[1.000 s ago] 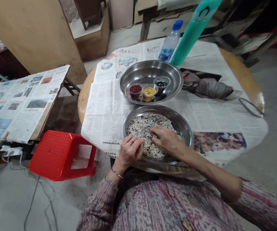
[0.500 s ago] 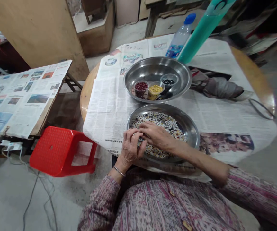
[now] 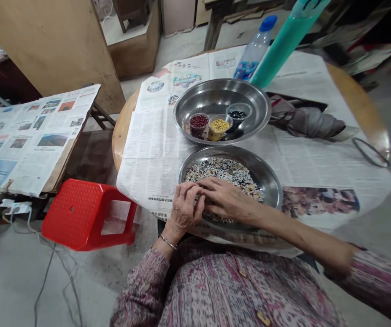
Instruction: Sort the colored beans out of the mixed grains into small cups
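Note:
My left hand (image 3: 185,204), with a thin metal bangle (image 3: 168,242) at the wrist, curls over the near edge of a steel basin (image 3: 266,186). My right hand (image 3: 227,200) reaches in from the right, its fingertips meeting the left hand's fingers above a layer of mixed white, black and red grains (image 3: 224,170). The hands hide the nearest grains, and I cannot tell if either holds any. Beyond, a second steel basin (image 3: 212,93) holds small cups of red beans (image 3: 198,123), yellow grains (image 3: 218,127) and black grains (image 3: 237,114).
Newspaper covers the round wooden table (image 3: 122,141). Behind the far basin stand a water bottle (image 3: 255,52) and a green bottle (image 3: 285,45). A grey folded umbrella (image 3: 307,120) lies right; a red plastic stool (image 3: 86,213) stands left.
My right forearm now stretches further right, with the sleeve lower and further out. Both hands sit closer together over the grains than a second ago, and the view has shifted slightly.

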{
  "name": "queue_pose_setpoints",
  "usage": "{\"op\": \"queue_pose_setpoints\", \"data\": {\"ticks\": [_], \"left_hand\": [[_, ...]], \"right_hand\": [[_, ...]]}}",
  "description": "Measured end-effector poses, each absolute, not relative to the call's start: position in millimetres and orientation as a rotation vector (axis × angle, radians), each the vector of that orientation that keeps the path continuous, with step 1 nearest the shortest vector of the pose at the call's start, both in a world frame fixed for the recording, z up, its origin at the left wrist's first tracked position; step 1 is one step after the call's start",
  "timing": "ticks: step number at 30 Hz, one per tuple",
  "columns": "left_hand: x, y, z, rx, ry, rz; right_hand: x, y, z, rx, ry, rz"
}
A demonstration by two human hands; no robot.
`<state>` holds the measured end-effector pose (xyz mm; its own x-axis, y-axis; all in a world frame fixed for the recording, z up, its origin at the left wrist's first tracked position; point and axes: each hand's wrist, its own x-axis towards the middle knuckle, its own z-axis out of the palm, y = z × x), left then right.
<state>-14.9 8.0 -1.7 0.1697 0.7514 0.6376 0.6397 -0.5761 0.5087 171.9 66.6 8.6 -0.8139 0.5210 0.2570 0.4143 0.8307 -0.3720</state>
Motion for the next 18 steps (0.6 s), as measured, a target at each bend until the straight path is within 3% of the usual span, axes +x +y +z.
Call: {"op": "queue_pose_setpoints", "data": {"ticks": [5, 13, 18], "left_hand": [[-15.0, 8.3, -1.8, 2.318, 1.375, 1.377], [-15.0, 11.2, -5.4, 2.331, 1.375, 1.370], [-14.1, 12.1, -3.4, 2.367, 1.398, 1.407]], "right_hand": [[209.4, 61.8, 8.0, -0.693, -2.689, 0.491], [218.5, 88.1, 1.9, -1.352, -2.350, 0.308], [180.4, 65.1, 5.5, -1.089, -2.431, 0.408]]}}
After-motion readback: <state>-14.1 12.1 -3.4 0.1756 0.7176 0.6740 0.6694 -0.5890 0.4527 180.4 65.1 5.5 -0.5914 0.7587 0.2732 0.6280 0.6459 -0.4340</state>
